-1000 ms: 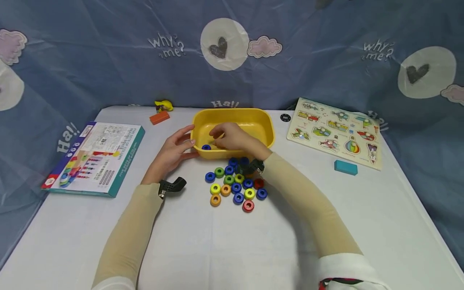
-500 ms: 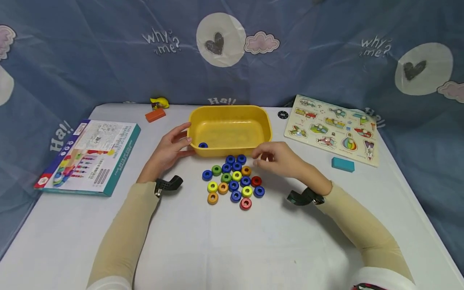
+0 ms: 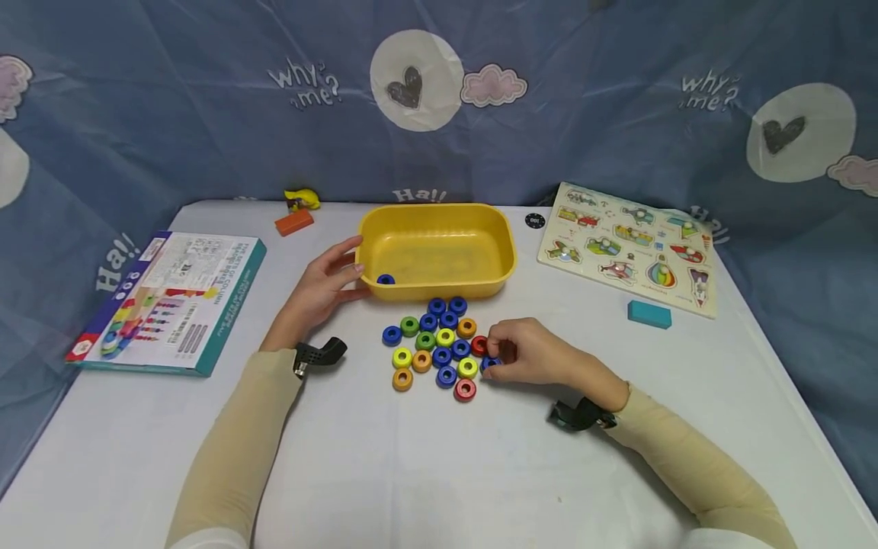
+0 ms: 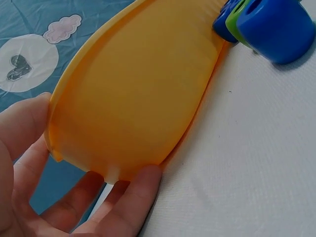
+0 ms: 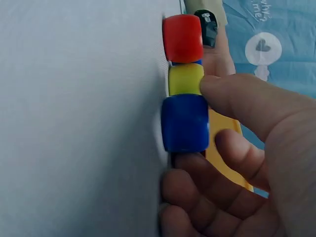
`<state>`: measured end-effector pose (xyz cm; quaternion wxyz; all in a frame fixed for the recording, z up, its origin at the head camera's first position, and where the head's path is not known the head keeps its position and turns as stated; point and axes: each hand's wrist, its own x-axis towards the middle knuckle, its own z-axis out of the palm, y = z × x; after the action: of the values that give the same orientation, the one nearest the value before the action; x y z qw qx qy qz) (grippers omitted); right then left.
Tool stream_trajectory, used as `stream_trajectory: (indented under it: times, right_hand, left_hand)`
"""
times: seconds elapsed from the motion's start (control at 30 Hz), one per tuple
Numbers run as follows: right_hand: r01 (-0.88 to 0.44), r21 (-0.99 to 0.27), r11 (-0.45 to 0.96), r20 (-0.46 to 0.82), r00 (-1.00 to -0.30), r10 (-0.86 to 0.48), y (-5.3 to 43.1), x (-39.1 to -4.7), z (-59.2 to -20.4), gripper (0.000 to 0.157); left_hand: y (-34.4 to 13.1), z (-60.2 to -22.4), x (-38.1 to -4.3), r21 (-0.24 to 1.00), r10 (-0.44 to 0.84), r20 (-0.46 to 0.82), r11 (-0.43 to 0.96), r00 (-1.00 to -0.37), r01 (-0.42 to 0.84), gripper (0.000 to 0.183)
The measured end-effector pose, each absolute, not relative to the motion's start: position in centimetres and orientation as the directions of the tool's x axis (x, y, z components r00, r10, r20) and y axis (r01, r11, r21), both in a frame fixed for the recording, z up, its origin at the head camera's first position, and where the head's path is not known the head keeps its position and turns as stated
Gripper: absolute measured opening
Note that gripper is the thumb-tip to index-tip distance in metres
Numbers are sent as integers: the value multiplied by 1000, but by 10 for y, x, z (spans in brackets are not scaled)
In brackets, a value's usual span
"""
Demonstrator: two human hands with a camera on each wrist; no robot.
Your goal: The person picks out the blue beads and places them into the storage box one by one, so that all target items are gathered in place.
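Note:
My left hand [image 3: 318,286] rests at the left end of the yellow tub [image 3: 439,293], its spread fingers against the outside of the wall in the left wrist view. Inside the tub's near left corner lies one blue ring [image 3: 386,280]. My right hand [image 3: 531,352] is at the right edge of a group of coloured rings, thumb and finger on either side of another blue ring [image 5: 185,123], which still sits on the table. Beside it are a yellow ring [image 3: 468,368] and red rings [image 3: 465,391]. Green [image 3: 409,326], orange and more blue rings lie close together.
A boxed toy set [image 3: 171,301] lies at left. Behind it are an orange block [image 3: 294,223] and a small yellow figure [image 3: 302,200]. At right lie a wooden picture puzzle [image 3: 627,248], a teal block [image 3: 649,314] and a black disc [image 3: 535,221].
My right hand has come out of the tub and moved down and right to the blue ring at the group's edge. The left hand stays at the tub.

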<state>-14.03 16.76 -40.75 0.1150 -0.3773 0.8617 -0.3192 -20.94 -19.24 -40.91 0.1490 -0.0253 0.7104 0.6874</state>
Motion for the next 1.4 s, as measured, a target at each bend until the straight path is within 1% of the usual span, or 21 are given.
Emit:
stream_trajectory:
  times: [0.3,0.37,0.47,0.57,0.63,0.73,0.8,0.87,0.93,1.07,1.23,1.4]
  right_hand:
    - [-555,-661,505,-33,-651,-759,170,-143,-394,21]
    - [-565,-667,486,-2,-651,-759,170,-147,-384,19]
    - [-605,-667,434,115,-660,-743,167,-161,-363,18]
    - [-632,-661,405,218,-677,-703,155,-181,-340,18]
    - [-623,-658,423,234,-703,-671,142,-198,-331,18]
    - [-582,-648,491,194,-750,-632,117,-222,-327,19]
    - [-547,-638,543,138,-775,-617,97,-236,-331,20]
    - [-514,-631,581,72,-785,-616,76,-248,-338,22]
    - [-491,-618,614,7,-784,-621,56,-257,-347,23]
    - [-482,-584,653,-74,-770,-634,26,-271,-364,23]
    - [-479,-557,678,-102,-771,-629,7,-278,-375,23]
    - [-470,-589,657,-121,-753,-647,-3,-278,-378,30]
  left_hand:
    - [-193,-410,-208,971,171,-238,46,-956,-234,59]
    - [-193,-410,-208,971,168,-240,45,-956,-235,59]
    - [-192,-411,-208,971,163,-238,42,-958,-234,59]
    - [-192,-411,-208,972,162,-234,36,-958,-232,59]
    - [-193,-412,-208,973,167,-232,37,-958,-229,59]
    - [-193,-413,-208,973,174,-229,39,-958,-226,59]
    - [-193,-413,-208,974,177,-226,39,-958,-223,59]
    - [-193,-413,-209,974,180,-225,34,-958,-223,59]
    - [-194,-414,-209,974,184,-225,28,-957,-224,59]
    - [-194,-414,-210,975,192,-221,20,-956,-222,59]
    - [-194,-415,-210,976,194,-218,14,-956,-219,58]
    - [-194,-415,-210,975,189,-221,12,-957,-222,58]
